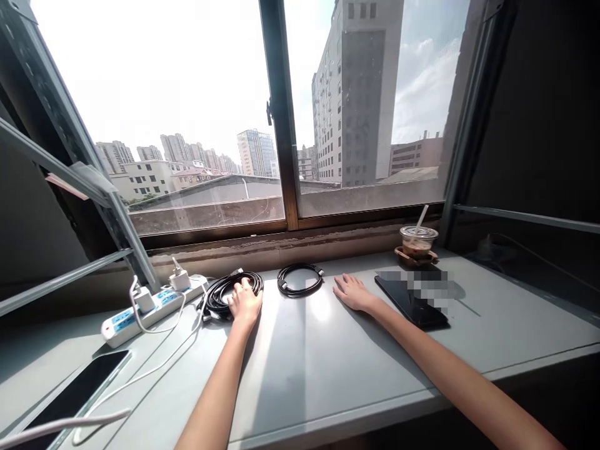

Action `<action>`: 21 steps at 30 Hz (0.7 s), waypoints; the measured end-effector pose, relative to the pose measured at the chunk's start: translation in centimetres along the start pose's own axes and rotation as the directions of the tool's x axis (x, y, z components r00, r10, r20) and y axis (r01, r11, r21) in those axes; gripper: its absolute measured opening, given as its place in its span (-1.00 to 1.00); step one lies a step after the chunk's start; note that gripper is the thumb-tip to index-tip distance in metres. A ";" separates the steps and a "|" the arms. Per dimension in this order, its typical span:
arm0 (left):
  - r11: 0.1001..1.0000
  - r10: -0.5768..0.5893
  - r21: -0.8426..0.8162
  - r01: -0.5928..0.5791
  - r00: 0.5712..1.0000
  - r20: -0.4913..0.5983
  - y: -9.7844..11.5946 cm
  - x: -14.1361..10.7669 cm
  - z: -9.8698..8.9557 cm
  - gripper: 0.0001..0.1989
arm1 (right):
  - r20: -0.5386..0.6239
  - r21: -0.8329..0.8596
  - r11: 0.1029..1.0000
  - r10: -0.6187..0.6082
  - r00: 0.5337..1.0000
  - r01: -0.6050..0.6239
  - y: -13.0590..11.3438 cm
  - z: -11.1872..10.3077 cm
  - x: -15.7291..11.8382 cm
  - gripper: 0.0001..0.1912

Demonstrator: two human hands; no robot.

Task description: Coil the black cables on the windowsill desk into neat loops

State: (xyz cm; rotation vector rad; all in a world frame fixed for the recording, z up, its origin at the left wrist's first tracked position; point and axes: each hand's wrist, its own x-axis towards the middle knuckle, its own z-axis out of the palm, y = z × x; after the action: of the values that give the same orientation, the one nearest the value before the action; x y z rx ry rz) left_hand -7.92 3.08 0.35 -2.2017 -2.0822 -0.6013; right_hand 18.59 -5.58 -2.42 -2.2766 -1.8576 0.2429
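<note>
My left hand (246, 301) rests on the right side of a thick bundle of coiled black cables (218, 295), its fingers curled over the loops. Part of the bundle is hidden under that hand. A single coiled black cable (300, 292), with a plug showing at each end, lies on the table between my two hands. To its right, my right hand (351, 292) lies flat on the tabletop with the fingers stretched out and nothing held. Just right of that hand is a dark flat tablet-like device (412, 303), partly blurred out.
A white power strip (159, 309) with plugged-in chargers sits at the left, trailing a white cord (154, 369). A phone (79, 394) lies at the near left. A lidded drink cup with a straw (417, 242) stands at the back right. Metal frame posts (126, 231) flank the window.
</note>
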 end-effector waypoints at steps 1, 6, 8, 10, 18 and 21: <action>1.000 -0.001 0.011 0.000 1.000 0.012 0.0 0.1 0.0 -0.55 | 0.003 0.002 1.000 -0.002 1.000 0.002 0.0 -0.2 0.0 -0.40; 0.995 0.059 0.079 -0.062 0.998 0.039 0.2 0.3 0.4 -0.53 | 0.007 0.022 1.000 -0.008 1.000 0.008 0.1 -0.7 -0.1 -0.38; 0.992 0.069 0.104 -0.072 0.997 0.035 0.1 0.3 0.7 -0.51 | 0.009 0.027 1.000 -0.011 1.000 0.011 0.1 -0.7 -0.1 -0.38; 0.989 0.075 0.125 -0.078 0.997 0.031 0.0 0.4 0.9 -0.50 | 0.010 0.027 0.999 -0.020 1.000 0.019 0.1 -0.7 -0.1 -0.37; 0.980 0.110 0.167 -0.105 0.994 -0.017 -0.5 0.3 1.6 -0.50 | 0.014 0.005 0.999 -0.042 0.999 0.041 0.0 -0.7 0.0 -0.38; 0.981 0.106 0.167 -0.097 0.993 -0.050 -0.4 0.2 1.8 -0.50 | 0.017 -0.001 0.999 -0.045 0.999 0.045 0.1 -0.7 0.0 -0.38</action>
State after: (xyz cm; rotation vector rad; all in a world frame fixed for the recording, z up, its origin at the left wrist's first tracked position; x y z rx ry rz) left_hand -7.87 3.89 -1.31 -2.1557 -1.9034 -0.4622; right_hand 18.82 -5.61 -1.77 -2.2377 -1.9152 0.2555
